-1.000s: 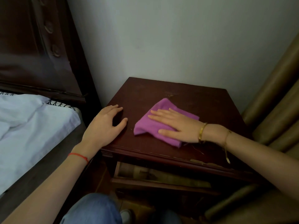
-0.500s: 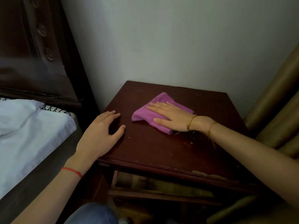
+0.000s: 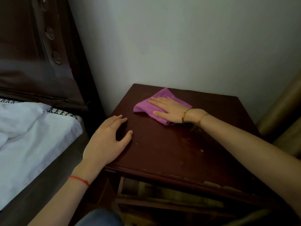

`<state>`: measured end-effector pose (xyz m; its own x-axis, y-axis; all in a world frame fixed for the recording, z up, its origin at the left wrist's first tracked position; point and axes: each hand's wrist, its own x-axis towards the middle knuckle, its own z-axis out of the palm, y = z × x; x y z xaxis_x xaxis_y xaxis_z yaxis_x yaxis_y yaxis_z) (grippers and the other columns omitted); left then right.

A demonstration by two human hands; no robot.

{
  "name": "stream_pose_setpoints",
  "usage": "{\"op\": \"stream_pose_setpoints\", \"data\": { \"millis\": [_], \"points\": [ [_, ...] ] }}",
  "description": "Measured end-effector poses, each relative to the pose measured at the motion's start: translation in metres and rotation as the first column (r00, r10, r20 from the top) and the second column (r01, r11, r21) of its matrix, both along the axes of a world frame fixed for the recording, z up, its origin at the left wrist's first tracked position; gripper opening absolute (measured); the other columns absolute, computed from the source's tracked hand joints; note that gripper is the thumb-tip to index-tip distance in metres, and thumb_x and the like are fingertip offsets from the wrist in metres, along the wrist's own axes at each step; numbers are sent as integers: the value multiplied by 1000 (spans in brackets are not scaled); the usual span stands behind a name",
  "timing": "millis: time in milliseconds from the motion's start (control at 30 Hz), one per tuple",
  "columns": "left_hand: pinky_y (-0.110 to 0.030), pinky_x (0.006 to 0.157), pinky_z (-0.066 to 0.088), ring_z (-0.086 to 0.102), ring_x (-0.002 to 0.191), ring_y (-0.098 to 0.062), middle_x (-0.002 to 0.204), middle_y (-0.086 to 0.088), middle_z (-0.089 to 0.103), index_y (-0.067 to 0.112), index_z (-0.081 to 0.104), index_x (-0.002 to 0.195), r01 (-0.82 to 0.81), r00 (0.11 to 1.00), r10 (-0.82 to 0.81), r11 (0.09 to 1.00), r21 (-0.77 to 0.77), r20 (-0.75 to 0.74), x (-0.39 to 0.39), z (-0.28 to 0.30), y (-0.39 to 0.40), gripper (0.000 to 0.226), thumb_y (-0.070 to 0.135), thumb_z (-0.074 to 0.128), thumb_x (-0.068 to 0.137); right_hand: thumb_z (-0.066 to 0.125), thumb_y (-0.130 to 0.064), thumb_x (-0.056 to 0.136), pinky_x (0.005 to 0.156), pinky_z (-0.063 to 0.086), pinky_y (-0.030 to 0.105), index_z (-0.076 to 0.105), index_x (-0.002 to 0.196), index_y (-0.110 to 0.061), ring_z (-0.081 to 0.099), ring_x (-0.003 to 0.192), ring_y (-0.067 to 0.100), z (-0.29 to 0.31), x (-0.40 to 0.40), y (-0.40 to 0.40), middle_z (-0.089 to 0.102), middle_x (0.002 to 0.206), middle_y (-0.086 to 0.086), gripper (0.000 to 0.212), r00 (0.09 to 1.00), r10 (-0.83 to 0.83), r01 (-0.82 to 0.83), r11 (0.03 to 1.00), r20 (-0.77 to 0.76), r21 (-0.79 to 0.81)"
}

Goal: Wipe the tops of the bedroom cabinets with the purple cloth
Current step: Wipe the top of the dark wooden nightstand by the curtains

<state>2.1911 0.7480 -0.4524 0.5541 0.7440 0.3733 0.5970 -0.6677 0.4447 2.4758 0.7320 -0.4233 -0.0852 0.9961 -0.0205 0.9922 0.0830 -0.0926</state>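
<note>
While right hand (image 3: pixel 169 110) flattens purple cloth (image 3: pixel 146 107), near cabinet's (image 3: pixel 171 149) far edge

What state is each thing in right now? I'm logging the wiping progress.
purple cloth: bunched, flat on the cabinet top near its back edge, under the right hand.
right hand: open, palm pressing the cloth.
left hand: open, resting on the cabinet's left front corner.
cabinet top: bare, scuffed, with pale specks.
bed sheet: rumpled.

A home bedroom: a bed (image 3: pixel 32 136) with a dark headboard (image 3: pixel 40 54) stands beside a wooden bedside cabinet (image 3: pixel 171 152).
</note>
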Motion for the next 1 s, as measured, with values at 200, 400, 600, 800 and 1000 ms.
{"op": "stream_pose_setpoints", "data": {
  "millis": [200, 400, 600, 800, 1000],
  "points": [
    [-29, 115, 23, 32, 140, -9, 146, 9, 45, 28, 51, 137, -2, 1000, 2, 1000, -5, 8, 0, 1, -1, 54, 50, 55, 88, 29, -53, 97, 119, 5, 40, 15, 151, -22, 14, 145, 18, 7, 53, 33, 14, 159, 1, 63, 973, -230, 231, 972, 24, -33],
    [-25, 112, 22, 33, 138, -7, 145, 10, 46, 29, 52, 136, -16, 1000, 16, 1000, 6, 5, 0, 2, -1, 54, 51, 55, 87, 27, -52, 98, 119, 6, 41, 15, 151, -21, 14, 145, 20, 3, 47, 53, 14, 159, 2, 63, 971, -237, 238, 971, 35, -25],
    [-27, 112, 25, 35, 138, -7, 144, 9, 48, 28, 54, 134, -22, 1000, 22, 1000, 3, 6, 1, 3, -2, 52, 50, 57, 87, 27, -56, 96, 117, 1, 37, 11, 151, -30, 11, 145, 12, 7, -7, -13, 11, 159, -6, 63, 999, 49, -49, 999, -12, -18],
    [-28, 113, 22, 32, 140, -10, 147, 8, 45, 27, 52, 137, -25, 1000, 25, 1000, -13, -15, 1, 5, -4, 53, 49, 56, 89, 24, -59, 95, 118, -1, 35, 8, 151, -35, 8, 145, 9, 6, 0, -42, 7, 159, -9, 62, 999, 48, -49, 998, -19, -50],
    [-26, 112, 22, 32, 140, -9, 146, 7, 46, 26, 53, 136, -22, 1000, 21, 999, -30, -6, 1, 6, -5, 52, 47, 57, 89, 24, -55, 97, 119, 0, 38, 11, 151, -30, 9, 146, 14, 2, -13, -31, 9, 159, -6, 60, 999, -48, 49, 998, 22, -30]
  ]
}}
